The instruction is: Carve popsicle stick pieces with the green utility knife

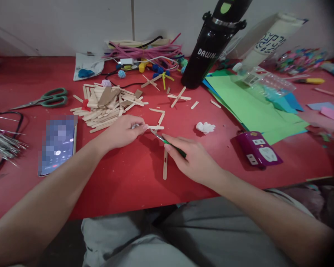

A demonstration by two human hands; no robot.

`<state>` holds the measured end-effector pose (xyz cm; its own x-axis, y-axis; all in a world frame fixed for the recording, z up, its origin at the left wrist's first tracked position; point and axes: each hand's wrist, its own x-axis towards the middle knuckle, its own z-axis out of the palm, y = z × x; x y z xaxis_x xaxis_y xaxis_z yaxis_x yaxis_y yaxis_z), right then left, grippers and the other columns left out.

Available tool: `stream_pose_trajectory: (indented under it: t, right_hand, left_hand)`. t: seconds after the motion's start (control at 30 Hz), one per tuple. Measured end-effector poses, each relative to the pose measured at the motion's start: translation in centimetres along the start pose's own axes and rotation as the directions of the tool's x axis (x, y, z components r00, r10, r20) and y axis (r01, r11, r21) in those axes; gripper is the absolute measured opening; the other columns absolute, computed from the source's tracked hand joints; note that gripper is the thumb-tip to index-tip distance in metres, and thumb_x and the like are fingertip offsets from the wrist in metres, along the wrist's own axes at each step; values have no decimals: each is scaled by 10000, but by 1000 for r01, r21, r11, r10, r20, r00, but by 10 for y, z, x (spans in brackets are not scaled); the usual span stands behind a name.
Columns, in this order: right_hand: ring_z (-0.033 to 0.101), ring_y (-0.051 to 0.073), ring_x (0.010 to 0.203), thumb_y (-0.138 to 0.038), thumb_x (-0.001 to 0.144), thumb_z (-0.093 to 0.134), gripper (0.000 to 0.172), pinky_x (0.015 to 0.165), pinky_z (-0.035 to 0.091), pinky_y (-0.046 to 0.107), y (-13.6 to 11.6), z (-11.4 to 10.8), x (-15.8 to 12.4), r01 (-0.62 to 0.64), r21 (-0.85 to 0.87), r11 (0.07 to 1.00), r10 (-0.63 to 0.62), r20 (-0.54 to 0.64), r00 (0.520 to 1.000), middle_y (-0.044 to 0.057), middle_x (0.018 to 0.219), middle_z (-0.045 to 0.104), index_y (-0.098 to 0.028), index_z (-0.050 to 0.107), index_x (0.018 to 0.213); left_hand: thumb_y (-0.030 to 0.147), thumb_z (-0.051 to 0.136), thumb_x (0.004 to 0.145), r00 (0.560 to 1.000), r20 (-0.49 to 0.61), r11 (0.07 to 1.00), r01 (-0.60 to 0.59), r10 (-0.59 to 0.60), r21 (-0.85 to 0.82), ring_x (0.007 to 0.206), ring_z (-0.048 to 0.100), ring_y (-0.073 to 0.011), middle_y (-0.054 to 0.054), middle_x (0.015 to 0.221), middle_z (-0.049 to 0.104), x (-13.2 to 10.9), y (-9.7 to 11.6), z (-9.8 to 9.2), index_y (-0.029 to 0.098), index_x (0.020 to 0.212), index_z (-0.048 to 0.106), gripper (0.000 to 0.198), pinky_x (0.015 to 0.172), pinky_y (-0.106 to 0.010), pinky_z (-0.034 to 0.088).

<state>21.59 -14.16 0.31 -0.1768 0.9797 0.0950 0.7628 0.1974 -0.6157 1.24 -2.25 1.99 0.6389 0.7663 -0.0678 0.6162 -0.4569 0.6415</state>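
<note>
My left hand (121,131) rests on the red table (128,174) with its fingers pinched on the end of a short wooden stick (155,127). My right hand (193,159) is closed round a green-handled craft knife (169,143) whose metal blade tip touches that stick. Another wooden stick (165,165) lies upright on the table just left of my right hand. A heap of wooden sticks (107,105) sits behind my left hand.
Green-handled scissors (48,98) and a phone (58,144) lie at left. A black bottle (211,48), green paper sheets (250,107), a purple box (258,148), a white crumpled wad (205,127) and tangled pink cords (147,52) fill the back and right.
</note>
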Motion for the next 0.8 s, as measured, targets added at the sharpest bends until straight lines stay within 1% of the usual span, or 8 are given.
stream_pose_trajectory:
  t: [0.13,0.27,0.47,0.67,0.8]
  right_hand:
    - [686,259,966,-312,978,417,442,914,523,399,0,-1,0,22,9,1000,-22,-5,1000,146,1063,710,-90,585,1321]
    - [685,254,951,-296,972,426,444,907,524,397,-1,-1,0,31,16,999,-31,-3,1000,140,1054,710,-85,573,1334]
    - [681,256,951,-294,974,420,440,900,520,395,-1,-1,1,33,10,999,-33,14,999,141,1039,710,-83,578,1326]
    - [678,241,929,-307,977,416,422,866,524,378,-2,-1,1,14,-5,1000,-14,26,1000,123,1041,710,-136,574,1329]
    - [678,234,908,-305,976,414,423,843,524,361,-1,-1,0,26,-9,1000,-26,26,999,121,1022,708,-136,570,1331]
  left_hand:
    - [414,420,912,1000,15,1000,-9,9,28,540,394,-89,38,595,492,-1,0,0,173,673,526,356,569,-269,293]
    - [412,417,912,1000,27,997,-12,10,76,551,402,-96,35,591,477,-2,-1,1,175,689,536,346,574,-275,285]
    - [418,436,894,1000,17,999,2,-3,45,553,411,-104,35,569,455,-1,-1,1,180,694,573,340,575,-280,285]
    - [434,451,884,1000,2,1000,4,-4,6,533,375,-100,44,537,398,0,-3,1,184,632,507,359,553,-283,269]
    - [435,448,886,1000,-11,1000,-13,13,-19,516,352,-95,47,524,375,2,-4,2,183,609,478,376,536,-284,262]
